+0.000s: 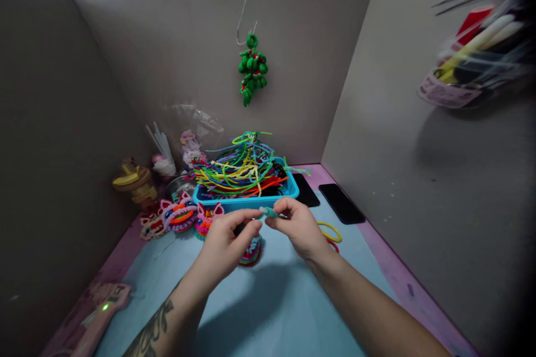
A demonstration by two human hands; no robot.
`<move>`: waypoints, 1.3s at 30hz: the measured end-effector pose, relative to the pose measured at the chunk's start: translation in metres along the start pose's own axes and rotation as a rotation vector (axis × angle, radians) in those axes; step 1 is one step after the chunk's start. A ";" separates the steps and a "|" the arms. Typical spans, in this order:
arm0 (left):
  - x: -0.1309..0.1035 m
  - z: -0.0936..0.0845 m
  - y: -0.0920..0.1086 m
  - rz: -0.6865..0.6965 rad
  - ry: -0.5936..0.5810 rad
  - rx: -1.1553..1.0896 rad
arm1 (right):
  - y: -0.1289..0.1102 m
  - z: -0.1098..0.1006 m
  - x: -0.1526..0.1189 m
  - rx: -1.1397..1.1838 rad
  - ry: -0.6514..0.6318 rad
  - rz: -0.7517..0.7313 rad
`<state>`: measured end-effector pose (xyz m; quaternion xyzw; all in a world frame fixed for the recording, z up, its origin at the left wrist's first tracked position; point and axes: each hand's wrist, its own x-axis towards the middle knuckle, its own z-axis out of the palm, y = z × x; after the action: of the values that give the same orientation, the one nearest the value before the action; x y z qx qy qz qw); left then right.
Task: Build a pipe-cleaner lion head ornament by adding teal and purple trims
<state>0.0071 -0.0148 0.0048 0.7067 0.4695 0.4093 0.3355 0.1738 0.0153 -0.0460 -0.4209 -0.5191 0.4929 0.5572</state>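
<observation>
Above the middle of the mat, a small coiled teal pipe cleaner piece [270, 212] is held between both hands. My left hand [231, 240] pinches its pale left end between thumb and index finger. On the other end, the thumb and fingers of my right hand [299, 230] are closed. Partly hidden behind my left hand, a round multicoloured pipe cleaner figure [251, 254] lies on the mat. Several similar figures with pink ears, such as a purple and orange one [179, 215], stand to the left.
Behind the hands, a blue basket [243, 203] is heaped with colourful pipe cleaners [247, 170]. A black phone [341, 203] and yellow loop [330, 231] lie to the right. A green ornament [252, 70] hangs on the back partition; a pen holder [456, 86] hangs right. A pink device [103, 312] lies front left.
</observation>
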 end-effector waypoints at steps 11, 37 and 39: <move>-0.002 0.009 -0.009 0.187 0.075 0.216 | 0.001 0.005 -0.006 -0.318 0.160 -0.157; 0.004 -0.009 -0.010 0.270 -0.103 0.173 | -0.023 -0.023 -0.002 -0.147 -0.684 0.053; 0.004 -0.009 -0.012 0.270 -0.084 0.166 | -0.019 -0.024 -0.002 -0.026 -0.640 0.103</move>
<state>-0.0049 -0.0063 0.0001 0.8053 0.3879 0.3805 0.2373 0.1995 0.0115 -0.0299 -0.2773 -0.6521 0.6212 0.3347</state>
